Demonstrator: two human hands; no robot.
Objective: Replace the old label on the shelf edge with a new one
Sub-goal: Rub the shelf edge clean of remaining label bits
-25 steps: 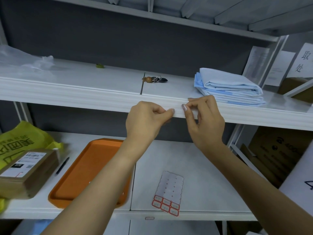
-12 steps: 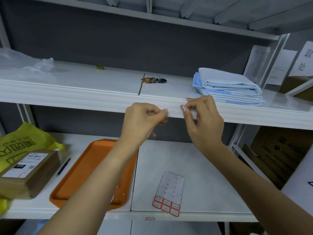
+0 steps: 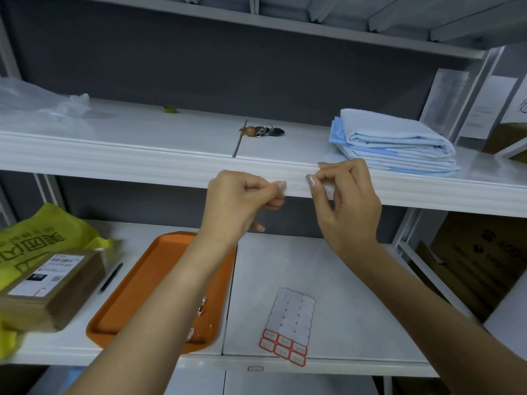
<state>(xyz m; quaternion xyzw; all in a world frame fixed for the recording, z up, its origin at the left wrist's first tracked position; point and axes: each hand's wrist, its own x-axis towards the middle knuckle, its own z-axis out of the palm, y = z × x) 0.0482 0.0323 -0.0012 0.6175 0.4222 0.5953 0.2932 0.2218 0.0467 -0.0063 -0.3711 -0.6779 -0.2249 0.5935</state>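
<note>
Shelving: white metal rack, dark back panel; two shelves carry everything in view.
Shelf edge (image 3: 159,169): front lip of the upper shelf, ribbed and white. Work site is the stretch just right of the panel seam.
Lower shelf (image 3: 342,269): serves as the staging surface, directly below the work site, so supplies stay within reach.
Tray (image 3: 148,289): orange, on the lower shelf left of the seam. Small white and red scraps lie near its front right corner; judged to be the waste bin for peeled pieces.
Box (image 3: 48,289): brown carton with shipping label, resting on a yellow bag (image 3: 37,238) at far left. Not involved.
Cloth (image 3: 393,146): folded blue stack on the upper shelf, behind the right hand. Not involved.
Left hand (image 3: 239,206): curled, thumb and forefinger pinched together against the lip; what they grip is too small to make out.
Right hand (image 3: 345,201): thumb and fingertips pinched at the lip, near the left hand, a short gap between them.
Label: not clearly visible; white on white. Judged to lie on the lip between or under the fingertips, being pressed or picked.
Sheet (image 3: 291,323): label backing, mostly emptied; six red-bordered labels left at its near end.
Pen (image 3: 111,277): between box and tray.
Keys (image 3: 262,131): upper shelf, by the seam.
</note>
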